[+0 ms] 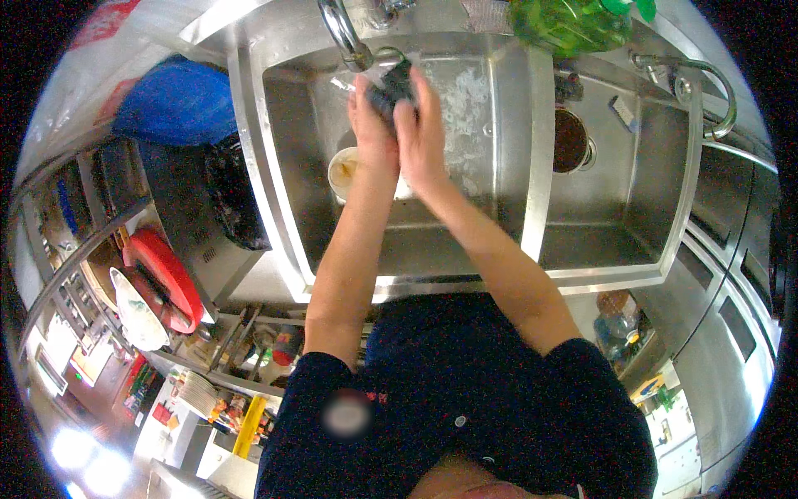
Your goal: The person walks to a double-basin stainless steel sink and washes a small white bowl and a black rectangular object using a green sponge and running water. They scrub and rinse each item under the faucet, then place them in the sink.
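A dark, blurred object (391, 92) is held between my two hands, just below the faucet spout (356, 57) over the left basin of a stainless steel sink (436, 249). What the object is, I cannot tell. My left hand (374, 131) presses on it from the left side, and my right hand (424, 134) closes on it from the right. Under my left wrist, a round pale bowl or cup (341, 173) with something yellowish inside stands in the basin, partly hidden by the forearm.
The right basin (598, 243) holds a dark brown round container or strainer (568, 140) and a small pale block (622, 113). A second faucet (726, 93) curves at its right. Green leafy stuff (570, 25) sits behind the sinks; a blue bag (181, 100) lies left.
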